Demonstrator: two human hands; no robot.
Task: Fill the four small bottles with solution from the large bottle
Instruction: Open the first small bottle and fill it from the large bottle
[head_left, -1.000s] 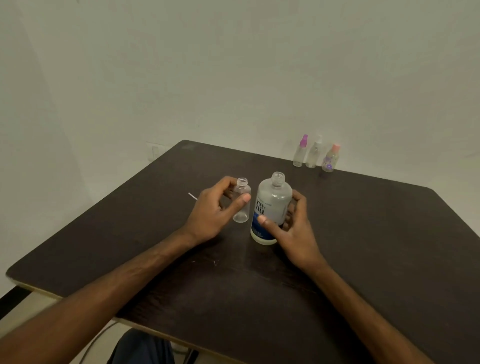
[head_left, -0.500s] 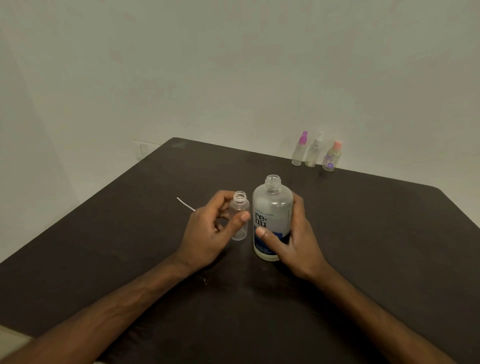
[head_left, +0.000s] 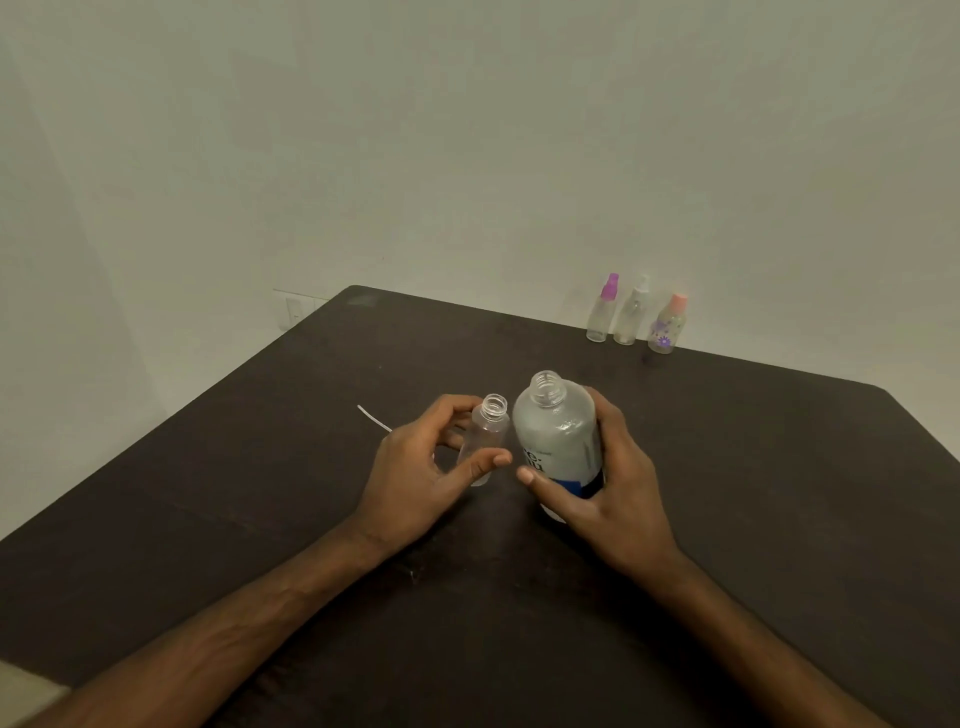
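Left hand: the left hand (head_left: 415, 480) is pinching the small open bottle (head_left: 485, 441) between thumb and fingers, holding it upright, its base at or just above the table (head_left: 234, 519) (cannot tell which)
Right hand: the right hand (head_left: 610, 501) is wrapping round the lower body of the large bottle (head_left: 558, 434), thumb lying across the label, tilting it slightly
Mouths: both bottles are sitting uncapped, just beside each other, necks not yet meeting
Step in hand, as I judge it: the pour into this bottle is about to begin; nothing is visibly flowing
Doing it well: a wide mouth is facing a narrow neck, so I'd be bringing lip over lip, tipping slowly, bracing the small bottle and watching the level through its clear wall
Risk: a fast tilt is likely sending solution over fingers and table
Others: three capped small bottles (head_left: 631, 312) are standing at the far edge, well apart; fill unreadable from here
Stray: a thin white strip (head_left: 374, 418) is lying beyond the left hand
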